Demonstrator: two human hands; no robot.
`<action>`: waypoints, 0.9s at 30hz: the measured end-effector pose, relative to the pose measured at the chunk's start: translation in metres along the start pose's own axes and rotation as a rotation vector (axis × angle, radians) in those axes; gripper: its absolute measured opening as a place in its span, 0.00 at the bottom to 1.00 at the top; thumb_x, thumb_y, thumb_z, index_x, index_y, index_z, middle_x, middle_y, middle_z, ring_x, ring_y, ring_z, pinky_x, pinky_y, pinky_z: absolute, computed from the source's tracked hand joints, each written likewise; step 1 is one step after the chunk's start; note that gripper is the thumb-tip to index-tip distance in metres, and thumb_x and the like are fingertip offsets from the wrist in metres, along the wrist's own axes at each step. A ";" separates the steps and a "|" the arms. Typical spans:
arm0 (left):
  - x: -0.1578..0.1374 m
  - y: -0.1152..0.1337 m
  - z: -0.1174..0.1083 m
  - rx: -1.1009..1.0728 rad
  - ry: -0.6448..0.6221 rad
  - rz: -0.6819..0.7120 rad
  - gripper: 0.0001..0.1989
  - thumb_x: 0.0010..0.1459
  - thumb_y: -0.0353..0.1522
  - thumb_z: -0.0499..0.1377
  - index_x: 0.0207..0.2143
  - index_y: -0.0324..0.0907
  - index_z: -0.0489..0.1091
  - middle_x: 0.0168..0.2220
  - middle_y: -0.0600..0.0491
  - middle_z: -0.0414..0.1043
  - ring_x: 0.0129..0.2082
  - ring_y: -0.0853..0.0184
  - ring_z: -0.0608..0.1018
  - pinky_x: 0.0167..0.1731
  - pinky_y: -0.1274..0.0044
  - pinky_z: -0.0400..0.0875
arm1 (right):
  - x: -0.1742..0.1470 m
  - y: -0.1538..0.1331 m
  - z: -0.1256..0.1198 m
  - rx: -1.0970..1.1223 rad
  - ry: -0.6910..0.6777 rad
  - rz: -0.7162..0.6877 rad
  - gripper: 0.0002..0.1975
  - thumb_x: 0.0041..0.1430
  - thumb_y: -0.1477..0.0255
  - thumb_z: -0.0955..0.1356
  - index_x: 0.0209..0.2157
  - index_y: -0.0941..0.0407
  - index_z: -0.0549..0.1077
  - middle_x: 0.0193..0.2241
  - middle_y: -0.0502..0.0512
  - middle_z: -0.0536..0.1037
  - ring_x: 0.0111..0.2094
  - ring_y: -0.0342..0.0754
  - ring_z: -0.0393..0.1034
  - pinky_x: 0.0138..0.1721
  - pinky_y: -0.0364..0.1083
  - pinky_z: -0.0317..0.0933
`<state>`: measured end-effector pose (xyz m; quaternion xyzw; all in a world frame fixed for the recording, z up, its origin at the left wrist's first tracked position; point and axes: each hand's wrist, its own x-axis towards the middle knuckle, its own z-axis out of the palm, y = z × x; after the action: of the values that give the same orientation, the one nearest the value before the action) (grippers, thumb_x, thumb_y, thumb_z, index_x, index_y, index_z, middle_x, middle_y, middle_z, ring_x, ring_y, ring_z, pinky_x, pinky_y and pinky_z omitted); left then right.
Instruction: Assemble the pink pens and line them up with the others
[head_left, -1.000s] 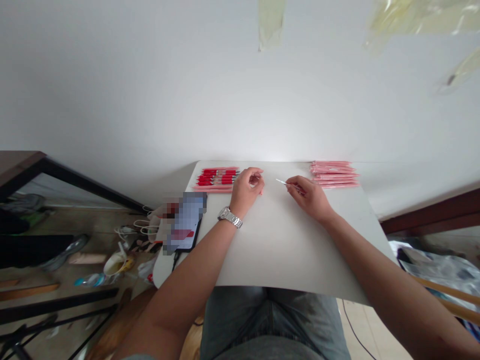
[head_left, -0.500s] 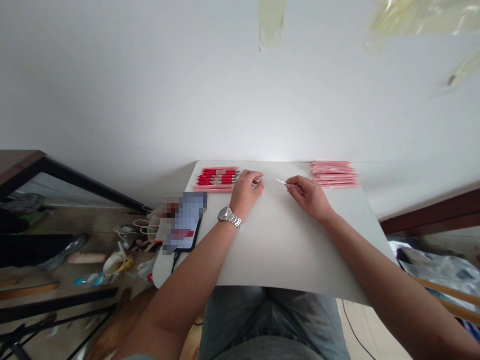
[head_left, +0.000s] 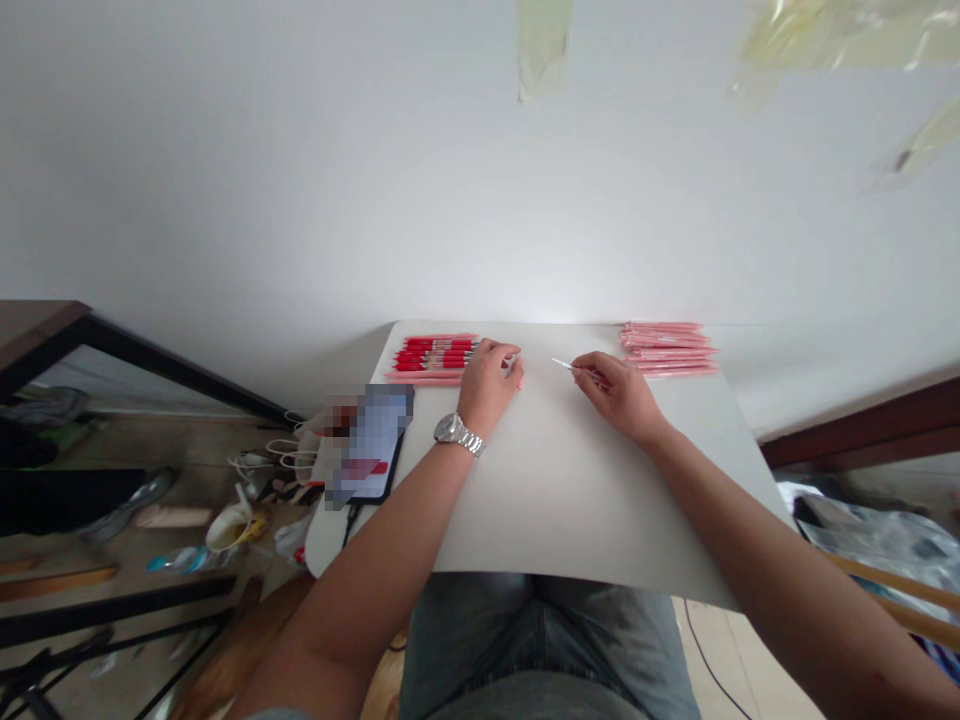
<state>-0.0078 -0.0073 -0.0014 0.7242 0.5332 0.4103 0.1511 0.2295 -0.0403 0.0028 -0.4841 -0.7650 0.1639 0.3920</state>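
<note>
My left hand (head_left: 489, 378), with a metal wristwatch (head_left: 450, 430) on its wrist, is curled just right of a row of red pens (head_left: 439, 356). Its thumb and fingers close round something small. A pale bit and a pinkish bit show there, but I cannot make out what it is. My right hand (head_left: 616, 392) pinches a thin pen refill (head_left: 564, 363), its whitish end pointing left toward my left hand. The rest of the refill lies mostly under my fingers. Behind that hand sits a stack of pink, thin sticks (head_left: 667, 350), apparently refills.
Pink sticks (head_left: 424, 379) lie along the near side of the red pens. A phone (head_left: 375, 450), partly blurred out, rests at the left edge with a cable. The white table (head_left: 570, 500) stands against a wall.
My left hand has shifted slightly left, toward the red pens. My right hand and the refill have stayed almost still.
</note>
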 end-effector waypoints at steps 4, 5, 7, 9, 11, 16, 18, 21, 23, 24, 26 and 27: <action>0.000 0.000 -0.001 0.020 0.013 -0.004 0.07 0.64 0.29 0.62 0.44 0.42 0.78 0.42 0.50 0.74 0.37 0.67 0.77 0.44 0.72 0.75 | 0.000 0.001 0.000 0.002 -0.001 0.002 0.10 0.71 0.62 0.65 0.41 0.53 0.74 0.32 0.53 0.77 0.30 0.47 0.69 0.34 0.46 0.62; 0.000 -0.001 -0.002 0.022 0.010 -0.004 0.07 0.64 0.29 0.62 0.44 0.42 0.78 0.42 0.49 0.74 0.37 0.67 0.77 0.44 0.72 0.75 | 0.000 0.001 0.000 0.004 -0.003 0.003 0.10 0.71 0.62 0.65 0.41 0.53 0.74 0.32 0.53 0.77 0.31 0.47 0.70 0.34 0.46 0.62; 0.000 -0.002 -0.001 0.029 0.002 -0.010 0.07 0.63 0.29 0.62 0.43 0.42 0.78 0.42 0.49 0.74 0.37 0.66 0.77 0.43 0.71 0.75 | 0.000 0.000 0.000 0.007 -0.005 0.007 0.11 0.71 0.61 0.65 0.41 0.52 0.75 0.32 0.53 0.77 0.31 0.47 0.70 0.34 0.46 0.62; 0.001 -0.003 -0.001 0.034 -0.008 -0.019 0.07 0.62 0.28 0.62 0.42 0.42 0.77 0.42 0.49 0.74 0.36 0.66 0.77 0.43 0.71 0.75 | 0.000 -0.001 -0.001 0.004 -0.004 0.011 0.12 0.71 0.60 0.64 0.41 0.52 0.75 0.32 0.54 0.78 0.31 0.48 0.70 0.34 0.46 0.63; 0.001 -0.004 -0.001 0.036 -0.015 -0.027 0.07 0.61 0.28 0.63 0.42 0.42 0.77 0.42 0.49 0.74 0.36 0.66 0.77 0.44 0.70 0.76 | 0.000 -0.001 -0.001 0.002 -0.004 0.011 0.13 0.71 0.59 0.64 0.41 0.52 0.75 0.32 0.54 0.78 0.30 0.48 0.69 0.33 0.46 0.63; 0.000 -0.006 -0.001 0.050 -0.038 -0.029 0.07 0.61 0.27 0.63 0.41 0.42 0.78 0.41 0.49 0.73 0.36 0.65 0.77 0.47 0.69 0.75 | 0.000 -0.001 -0.001 0.002 -0.004 0.010 0.13 0.71 0.59 0.64 0.41 0.52 0.75 0.32 0.53 0.77 0.29 0.47 0.68 0.33 0.46 0.62; 0.000 -0.006 -0.001 0.058 -0.047 -0.025 0.07 0.61 0.27 0.63 0.41 0.42 0.78 0.41 0.49 0.73 0.37 0.65 0.77 0.47 0.69 0.75 | 0.000 -0.001 -0.001 0.004 -0.009 0.007 0.12 0.71 0.60 0.65 0.41 0.53 0.75 0.31 0.53 0.77 0.29 0.47 0.68 0.33 0.46 0.62; 0.000 -0.006 -0.001 0.059 -0.050 -0.021 0.07 0.61 0.28 0.63 0.41 0.43 0.78 0.41 0.49 0.74 0.37 0.64 0.77 0.47 0.69 0.75 | 0.001 0.000 0.000 0.006 -0.013 0.005 0.12 0.71 0.61 0.65 0.41 0.53 0.74 0.32 0.53 0.77 0.30 0.47 0.68 0.33 0.46 0.62; 0.000 -0.007 -0.001 0.060 -0.053 -0.020 0.06 0.61 0.28 0.63 0.41 0.43 0.78 0.41 0.49 0.74 0.37 0.64 0.77 0.47 0.69 0.75 | 0.001 0.000 0.000 0.002 -0.009 0.005 0.12 0.71 0.61 0.65 0.41 0.53 0.75 0.32 0.53 0.78 0.30 0.47 0.69 0.34 0.46 0.62; 0.000 -0.007 -0.001 0.061 -0.056 -0.018 0.06 0.61 0.28 0.63 0.41 0.43 0.78 0.41 0.49 0.74 0.37 0.64 0.77 0.47 0.68 0.75 | 0.001 0.000 -0.001 -0.001 -0.008 0.005 0.12 0.71 0.61 0.65 0.41 0.53 0.75 0.32 0.53 0.78 0.30 0.47 0.69 0.34 0.46 0.62; 0.000 -0.007 -0.001 0.063 -0.059 -0.015 0.07 0.61 0.27 0.62 0.41 0.43 0.78 0.41 0.48 0.74 0.37 0.64 0.77 0.47 0.68 0.75 | 0.001 0.000 -0.001 -0.002 -0.011 0.005 0.12 0.71 0.60 0.64 0.41 0.53 0.75 0.32 0.54 0.78 0.30 0.47 0.69 0.34 0.46 0.62; 0.000 -0.007 -0.001 0.062 -0.058 -0.012 0.07 0.61 0.27 0.62 0.41 0.43 0.78 0.41 0.48 0.74 0.37 0.64 0.77 0.47 0.68 0.75 | 0.001 0.000 -0.001 -0.001 -0.012 0.005 0.13 0.71 0.60 0.64 0.41 0.53 0.75 0.32 0.54 0.78 0.30 0.47 0.69 0.33 0.46 0.62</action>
<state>-0.0126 -0.0050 -0.0053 0.7368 0.5456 0.3714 0.1464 0.2299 -0.0398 0.0035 -0.4854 -0.7662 0.1673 0.3865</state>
